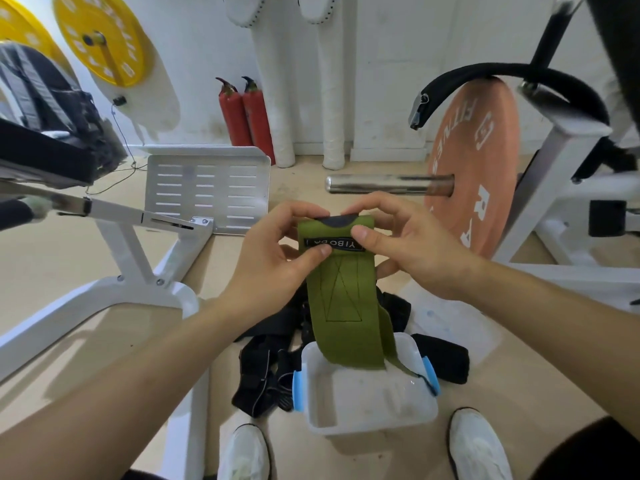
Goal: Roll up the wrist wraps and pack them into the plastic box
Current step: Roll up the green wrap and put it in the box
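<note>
Both hands pinch the top end of a green wrist wrap [343,299]: the left hand [277,258] has its thumb pressed on the black label strip, while the right hand [401,244] grips the upper edge between thumb and fingers. Its free length hangs down, the lower end reaching into the open plastic box [367,403] with blue clips, which sits on the floor between two white shoes [246,452]. Black wraps [273,368] lie in a heap just beside the box, near a white machine frame [138,271] and an orange weight plate [474,174].
</note>
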`<act>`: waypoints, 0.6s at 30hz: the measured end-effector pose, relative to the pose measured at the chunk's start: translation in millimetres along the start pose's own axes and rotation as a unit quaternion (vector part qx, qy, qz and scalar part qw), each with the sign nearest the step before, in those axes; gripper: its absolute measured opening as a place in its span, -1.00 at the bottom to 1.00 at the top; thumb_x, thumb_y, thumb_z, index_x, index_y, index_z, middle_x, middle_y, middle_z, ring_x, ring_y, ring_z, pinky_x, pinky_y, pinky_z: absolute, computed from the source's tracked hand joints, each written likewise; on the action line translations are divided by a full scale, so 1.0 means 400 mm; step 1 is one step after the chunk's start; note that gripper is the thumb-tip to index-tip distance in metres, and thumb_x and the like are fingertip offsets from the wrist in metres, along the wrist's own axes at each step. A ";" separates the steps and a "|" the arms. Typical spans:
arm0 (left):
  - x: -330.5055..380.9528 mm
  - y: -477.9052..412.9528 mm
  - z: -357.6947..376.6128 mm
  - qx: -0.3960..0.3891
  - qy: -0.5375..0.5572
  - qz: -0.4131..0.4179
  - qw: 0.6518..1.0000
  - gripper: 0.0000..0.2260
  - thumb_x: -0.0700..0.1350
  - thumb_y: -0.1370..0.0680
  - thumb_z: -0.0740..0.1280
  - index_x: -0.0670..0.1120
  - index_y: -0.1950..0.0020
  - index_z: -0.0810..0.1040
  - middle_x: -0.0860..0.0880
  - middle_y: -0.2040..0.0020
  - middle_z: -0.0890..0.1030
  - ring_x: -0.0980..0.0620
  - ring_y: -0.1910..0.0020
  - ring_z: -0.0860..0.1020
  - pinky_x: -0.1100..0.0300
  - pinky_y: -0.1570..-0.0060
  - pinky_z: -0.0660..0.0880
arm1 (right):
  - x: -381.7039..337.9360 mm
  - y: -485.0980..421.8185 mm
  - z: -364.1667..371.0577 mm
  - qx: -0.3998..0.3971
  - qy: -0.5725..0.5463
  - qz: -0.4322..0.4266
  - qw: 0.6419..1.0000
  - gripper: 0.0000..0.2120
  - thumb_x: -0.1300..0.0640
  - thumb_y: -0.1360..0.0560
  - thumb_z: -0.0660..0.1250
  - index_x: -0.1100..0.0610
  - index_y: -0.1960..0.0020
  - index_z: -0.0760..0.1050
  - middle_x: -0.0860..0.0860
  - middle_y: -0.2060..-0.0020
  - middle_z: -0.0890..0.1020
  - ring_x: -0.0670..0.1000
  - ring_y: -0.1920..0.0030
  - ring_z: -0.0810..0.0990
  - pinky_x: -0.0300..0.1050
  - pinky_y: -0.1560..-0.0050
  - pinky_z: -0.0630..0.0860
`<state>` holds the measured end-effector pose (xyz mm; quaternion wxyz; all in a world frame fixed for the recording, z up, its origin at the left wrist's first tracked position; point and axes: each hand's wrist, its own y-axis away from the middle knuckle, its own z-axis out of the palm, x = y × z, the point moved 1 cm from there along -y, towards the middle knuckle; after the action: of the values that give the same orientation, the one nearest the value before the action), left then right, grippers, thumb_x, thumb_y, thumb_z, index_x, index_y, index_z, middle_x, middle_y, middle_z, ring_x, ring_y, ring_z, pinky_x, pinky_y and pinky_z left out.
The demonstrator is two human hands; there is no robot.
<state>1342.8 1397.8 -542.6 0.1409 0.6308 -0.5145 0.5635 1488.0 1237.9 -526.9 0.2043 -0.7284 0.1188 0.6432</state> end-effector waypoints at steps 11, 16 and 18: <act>0.028 0.005 0.005 -0.113 0.092 -0.175 0.974 -0.79 -0.17 -0.65 0.34 -0.08 -0.27 0.44 -0.08 -0.18 0.62 -0.04 0.03 0.73 0.03 0.19 0.68 | 0.001 -0.003 -0.009 0.057 0.010 -0.006 0.998 -0.82 0.35 -0.52 0.41 0.21 -0.10 0.56 0.28 -0.14 0.62 0.25 0.06 0.73 0.04 0.26 0.70; 0.037 0.001 -0.004 -0.109 0.060 -0.149 0.981 -0.79 -0.17 -0.65 0.33 -0.13 -0.27 0.46 -0.06 -0.08 0.65 -0.03 0.15 0.73 0.06 0.36 0.65 | -0.017 0.001 -0.021 0.005 0.090 0.032 0.995 -0.77 0.23 -0.57 0.39 0.13 -0.23 0.56 0.20 -0.12 0.65 0.18 0.02 0.73 0.17 0.29 0.70; 0.039 0.000 -0.002 -0.091 0.066 -0.142 0.983 -0.82 -0.21 -0.65 0.33 -0.16 -0.24 0.46 -0.02 -0.04 0.66 -0.02 0.18 0.73 0.10 0.38 0.63 | -0.021 0.005 -0.025 -0.025 0.092 0.067 0.993 -0.74 0.16 -0.61 0.35 0.06 -0.29 0.56 0.15 -0.12 0.67 0.17 -0.02 0.72 0.08 0.35 0.69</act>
<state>1339.9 1391.0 -529.0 0.3102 0.6430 -0.4586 0.5291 1494.8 1230.9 -517.9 0.1306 -0.7795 0.1695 0.5888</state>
